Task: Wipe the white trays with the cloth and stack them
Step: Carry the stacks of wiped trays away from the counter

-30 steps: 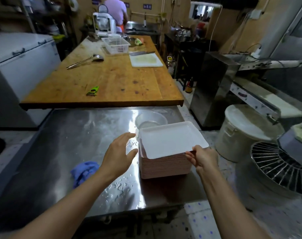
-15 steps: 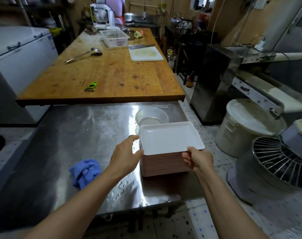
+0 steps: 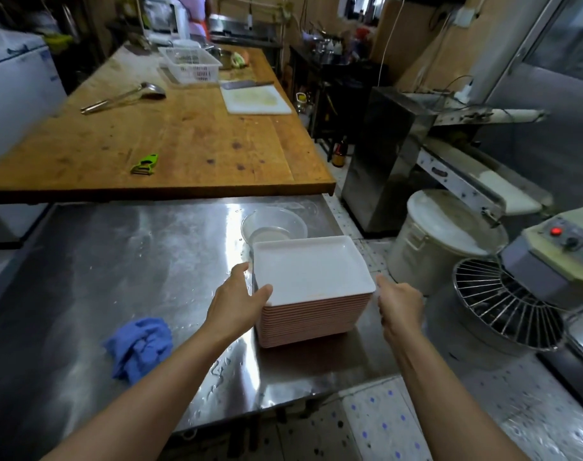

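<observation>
A tall stack of pinkish trays (image 3: 313, 319) stands at the right end of the steel table (image 3: 117, 261). On top lies a white tray (image 3: 310, 267), level and square with the stack. My left hand (image 3: 236, 304) holds the top tray's near left corner, thumb over the rim and fingers along the left side. Beside the stack's near right corner is my right hand (image 3: 399, 307), fingers loosely curled and holding nothing. A crumpled blue cloth (image 3: 140, 347) lies on the wet steel to the left of my left forearm.
A clear bowl (image 3: 273, 224) sits just behind the stack. Beyond it a higher wooden table (image 3: 183, 144) overhangs, carrying a green peeler, ladle, basket and cutting board. On the floor to the right are a white lidded bucket (image 3: 443, 241) and a mixer with a wire guard (image 3: 516, 304).
The top tray has come down flat onto the stack. My left hand moved in and took its left corner; my right hand let go of the near edge.
</observation>
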`<state>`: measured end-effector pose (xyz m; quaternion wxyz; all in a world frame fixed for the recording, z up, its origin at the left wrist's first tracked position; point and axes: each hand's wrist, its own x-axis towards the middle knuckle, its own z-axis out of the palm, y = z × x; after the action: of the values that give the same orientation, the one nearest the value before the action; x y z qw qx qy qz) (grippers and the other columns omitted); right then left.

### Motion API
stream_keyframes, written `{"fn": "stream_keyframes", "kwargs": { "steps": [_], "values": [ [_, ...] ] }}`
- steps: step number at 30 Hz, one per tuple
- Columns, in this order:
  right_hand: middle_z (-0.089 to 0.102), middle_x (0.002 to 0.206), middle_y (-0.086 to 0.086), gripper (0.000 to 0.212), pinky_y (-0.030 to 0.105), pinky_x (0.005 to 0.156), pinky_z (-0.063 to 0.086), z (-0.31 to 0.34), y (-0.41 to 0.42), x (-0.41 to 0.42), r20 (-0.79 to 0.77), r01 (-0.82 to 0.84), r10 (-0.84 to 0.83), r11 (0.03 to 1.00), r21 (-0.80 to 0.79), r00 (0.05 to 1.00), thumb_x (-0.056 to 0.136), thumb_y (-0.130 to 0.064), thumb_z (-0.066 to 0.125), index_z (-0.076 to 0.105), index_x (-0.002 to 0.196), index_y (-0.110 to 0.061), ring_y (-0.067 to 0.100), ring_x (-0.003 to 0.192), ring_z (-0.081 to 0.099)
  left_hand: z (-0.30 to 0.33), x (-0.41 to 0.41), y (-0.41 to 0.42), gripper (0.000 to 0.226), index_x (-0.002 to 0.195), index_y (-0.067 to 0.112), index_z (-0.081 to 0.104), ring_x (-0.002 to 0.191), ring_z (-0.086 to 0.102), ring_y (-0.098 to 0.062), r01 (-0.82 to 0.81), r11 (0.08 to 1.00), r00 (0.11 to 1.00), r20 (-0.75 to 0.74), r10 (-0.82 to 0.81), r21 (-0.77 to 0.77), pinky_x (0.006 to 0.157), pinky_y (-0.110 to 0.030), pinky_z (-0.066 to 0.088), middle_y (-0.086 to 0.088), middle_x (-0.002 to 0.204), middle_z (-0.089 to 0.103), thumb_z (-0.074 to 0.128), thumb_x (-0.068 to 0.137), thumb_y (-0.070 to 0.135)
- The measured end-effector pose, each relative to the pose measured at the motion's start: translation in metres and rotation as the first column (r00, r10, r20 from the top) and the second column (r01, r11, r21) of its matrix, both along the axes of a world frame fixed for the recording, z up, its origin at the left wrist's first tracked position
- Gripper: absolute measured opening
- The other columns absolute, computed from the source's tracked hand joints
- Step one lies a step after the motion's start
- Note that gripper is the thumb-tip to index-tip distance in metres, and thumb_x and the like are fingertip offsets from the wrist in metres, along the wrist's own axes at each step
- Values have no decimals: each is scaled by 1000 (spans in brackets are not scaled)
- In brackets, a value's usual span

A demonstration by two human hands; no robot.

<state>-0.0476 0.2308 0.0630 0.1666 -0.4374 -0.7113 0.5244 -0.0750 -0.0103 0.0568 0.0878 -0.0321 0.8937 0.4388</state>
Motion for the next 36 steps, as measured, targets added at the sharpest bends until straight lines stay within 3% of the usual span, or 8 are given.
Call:
{"fn": "stream_keyframes", "kwargs": {
  "steps": [5, 10, 13, 18, 21, 26, 32, 36],
  "values": [
    [55, 79, 4, 15, 32, 61, 45, 5, 27, -28, -15, -150, 150, 966, -210, 989, 90, -28, 57, 56, 89, -13, 18, 69, 53, -10, 6, 10, 70, 145, 18, 26, 125, 48, -26, -61, 995, 993, 104, 53, 77, 100, -37, 37, -7, 144, 43, 55, 88, 47],
    [52, 132, 7, 51, 41, 93, 47, -23, 46, -63, 28, -396, 444, 825, -403, 896, 95, -42, 46, 44, 136, -11, 21, 107, 57, -24, 17, 21, 76, 146, 20, 23, 127, 46, -26, -206, 976, 968, 161, 192, 74, 100, -37, 36, -6, 145, 41, 52, 86, 57],
    [61, 106, 4, 55, 24, 54, 48, -33, 50, -82, -71, -532, 585, 672, -516, 808, 96, -54, 37, 52, 127, -12, 9, 70, 63, -31, 26, 33, 85, 147, 20, 17, 131, 40, -27, -375, 914, 908, 259, 329, 153, 107, -42, 34, -8, 149, 34, 51, 83, 64],
    [49, 93, 28, 62, 36, 71, 41, -49, 57, -113, -255, -652, 719, 347, -675, 646, 89, -70, 22, 59, 96, -21, 34, 81, 52, -29, 44, 69, 94, 146, 26, 15, 97, 56, -23, -667, 661, 692, 615, 378, 345, 64, -32, 47, -4, 126, 50, 48, 72, 74],
    [69, 109, 15, 74, 40, 85, 51, -56, 58, -125, -311, -700, 761, 250, -668, 569, 90, -69, 20, 66, 114, -16, 29, 101, 66, -28, 47, 90, 110, 144, 26, 23, 102, 55, -24, -700, 532, 660, 715, 229, 476, 73, -43, 50, -4, 127, 53, 45, 52, 82],
    [72, 106, 9, 71, 31, 69, 57, -61, 58, -131, -292, -754, 811, 253, -607, 507, 93, -68, 19, 74, 101, -24, 23, 96, 69, -38, 40, 108, 109, 146, 29, 16, 134, 33, -42, -754, 345, 648, 721, 247, 559, 101, -69, 23, -12, 149, 34, 46, 53, 76],
    [68, 116, 6, 74, 45, 97, 44, -70, 59, -119, -256, -772, 824, 299, -561, 505, 88, -74, 15, 65, 117, -27, 24, 108, 62, -42, 37, 105, 106, 146, 30, 15, 131, 38, -40, -754, 343, 655, 683, 323, 561, 101, -70, 21, -11, 148, 37, 44, 55, 77],
    [50, 70, 8, 70, 23, 45, 34, -73, 60, -89, -277, -751, 774, 352, -559, 569, 88, -72, 18, 58, 92, -16, 10, 47, 47, -42, 28, 91, 99, 147, 29, 16, 126, 45, -38, -747, 390, 660, 673, 334, 538, 105, -69, 19, -6, 146, 41, 38, 66, 81]
  ]
}}
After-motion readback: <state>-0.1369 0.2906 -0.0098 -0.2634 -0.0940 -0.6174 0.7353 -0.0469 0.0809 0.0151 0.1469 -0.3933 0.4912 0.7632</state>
